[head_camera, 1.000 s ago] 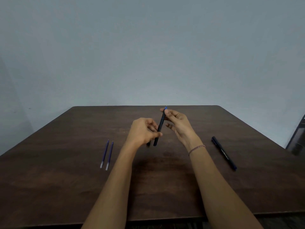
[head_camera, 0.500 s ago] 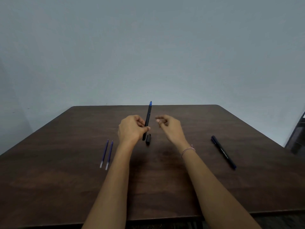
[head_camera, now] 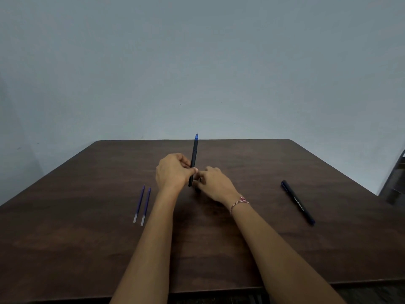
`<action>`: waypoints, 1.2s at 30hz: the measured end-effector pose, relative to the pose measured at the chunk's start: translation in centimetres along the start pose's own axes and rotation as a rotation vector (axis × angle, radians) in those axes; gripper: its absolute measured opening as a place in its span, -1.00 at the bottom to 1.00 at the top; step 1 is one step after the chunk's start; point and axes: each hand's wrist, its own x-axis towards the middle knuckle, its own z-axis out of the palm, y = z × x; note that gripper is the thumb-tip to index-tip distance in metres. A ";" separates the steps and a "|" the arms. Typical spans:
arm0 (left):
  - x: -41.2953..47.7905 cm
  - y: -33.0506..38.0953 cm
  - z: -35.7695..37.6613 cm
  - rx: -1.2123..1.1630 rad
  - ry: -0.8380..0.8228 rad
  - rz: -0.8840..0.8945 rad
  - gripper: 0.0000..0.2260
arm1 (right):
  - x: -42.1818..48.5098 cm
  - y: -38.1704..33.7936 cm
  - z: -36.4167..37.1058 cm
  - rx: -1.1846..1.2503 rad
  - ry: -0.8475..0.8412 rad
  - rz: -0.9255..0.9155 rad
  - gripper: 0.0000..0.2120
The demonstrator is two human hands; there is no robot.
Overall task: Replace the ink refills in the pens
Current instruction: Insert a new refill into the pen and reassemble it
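Evidently the left hand (head_camera: 173,172) pinches the pen (head_camera: 194,154) near its lower end, upright over the bench (head_camera: 87,249) with its blue tip raised, presumably so the right hand (head_camera: 215,184), fingers curled at its base, can work there, though I cannot tell whether it grips anything; two refills (head_camera: 146,206) lie ready to the left, and a second pen (head_camera: 298,202) waits to the right.

Wooden table (head_camera: 285,249) bears two refills (head_camera: 146,206) and a seemingly capped pen (head_camera: 298,202).

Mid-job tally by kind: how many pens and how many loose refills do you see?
Pens: 2, upright pen in the left hand, second pen lying at right.
Loose refills: 2, side by side at left.
Total: 4
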 end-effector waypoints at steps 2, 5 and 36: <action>0.0 -0.1 0.1 0.001 -0.005 0.003 -0.80 | -0.1 -0.1 -0.1 -0.001 0.002 0.006 -0.70; 0.0 -0.1 0.1 -0.002 -0.014 -0.001 -0.81 | -0.1 -0.1 -0.2 -0.006 0.014 0.010 -0.70; -0.1 0.4 0.8 -0.005 -0.372 -0.104 -0.81 | 0.1 2.2 -3.9 1.083 0.603 0.308 -0.82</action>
